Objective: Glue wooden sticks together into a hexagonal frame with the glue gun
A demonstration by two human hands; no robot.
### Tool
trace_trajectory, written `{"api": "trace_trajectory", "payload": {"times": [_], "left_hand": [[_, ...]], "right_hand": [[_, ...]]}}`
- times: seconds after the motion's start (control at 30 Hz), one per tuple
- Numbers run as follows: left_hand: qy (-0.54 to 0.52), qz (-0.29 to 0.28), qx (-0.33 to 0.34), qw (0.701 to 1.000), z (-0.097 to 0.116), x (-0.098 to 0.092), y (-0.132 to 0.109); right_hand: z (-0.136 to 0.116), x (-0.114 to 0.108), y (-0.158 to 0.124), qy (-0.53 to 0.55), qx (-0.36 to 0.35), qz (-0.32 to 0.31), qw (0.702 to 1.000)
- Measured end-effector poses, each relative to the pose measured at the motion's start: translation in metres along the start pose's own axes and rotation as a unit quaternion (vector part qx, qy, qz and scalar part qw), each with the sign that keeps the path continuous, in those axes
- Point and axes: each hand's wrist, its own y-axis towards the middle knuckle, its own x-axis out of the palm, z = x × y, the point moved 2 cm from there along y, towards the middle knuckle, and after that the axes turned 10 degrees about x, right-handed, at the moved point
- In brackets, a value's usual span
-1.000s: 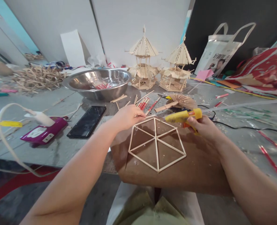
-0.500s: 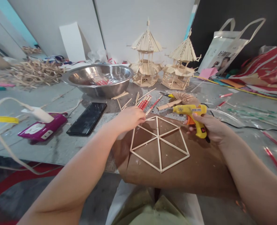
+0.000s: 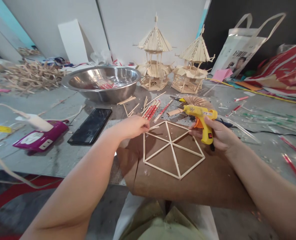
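A hexagonal frame of pale wooden sticks (image 3: 175, 156), with spokes meeting at its middle, lies on a brown sheet (image 3: 220, 186). My left hand (image 3: 135, 127) is closed at its upper left corner, fingertips pinching a short wooden stick (image 3: 155, 127) beside the frame's edge. My right hand (image 3: 219, 133) is wrapped round a yellow hot glue gun (image 3: 200, 115), its nozzle pointing left above the frame's far side. Fingertips of that hand reach the frame's upper right corner. Behind lie red-wrapped sticks (image 3: 151, 110) and loose pale sticks (image 3: 126, 100).
A steel basin (image 3: 100, 91) stands behind a black phone (image 3: 90, 126) and a purple power strip (image 3: 41, 138). Two stick pagodas (image 3: 155, 46) (image 3: 191, 60) stand at the back. A stick pile (image 3: 35, 78) is far left, a white bag (image 3: 234, 50) back right. The gun's cord runs right.
The hexagonal frame has turned slightly counterclockwise on the brown sheet. My right hand and the glue gun have shifted a little left and up. My left hand still pinches at the upper left corner.
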Motion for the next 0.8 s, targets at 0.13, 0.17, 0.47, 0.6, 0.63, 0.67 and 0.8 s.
{"api": "trace_trajectory", "payload": {"times": [0.13,0.17,0.47,0.6,0.63,0.67,0.8], "left_hand": [[-0.048,-0.031,0.02,0.998,0.008,0.0,-0.001],[-0.067,-0.046,0.026,0.996,0.011,0.0,-0.002],[-0.04,0.023,0.08,0.996,0.023,0.0,0.0],[-0.013,0.053,0.084,0.995,0.036,-0.001,0.004],[-0.019,0.051,0.081,0.995,0.039,-0.001,0.005],[-0.025,0.056,0.08,0.995,0.041,-0.001,0.006],[-0.071,0.089,0.088,0.99,0.042,0.002,0.009]], "right_hand": [[0.0,-0.001,0.003,0.011,-0.025,0.036,0.999],[0.0,-0.001,0.004,0.01,-0.027,0.034,0.999],[-0.013,-0.01,-0.008,-0.165,-0.077,0.013,0.983],[-0.018,-0.011,-0.014,-0.255,-0.068,0.041,0.964],[-0.018,-0.01,-0.014,-0.27,-0.063,0.048,0.96],[-0.016,-0.01,-0.014,-0.279,-0.059,0.054,0.957],[-0.01,-0.008,-0.011,-0.292,-0.068,0.066,0.952]]}}
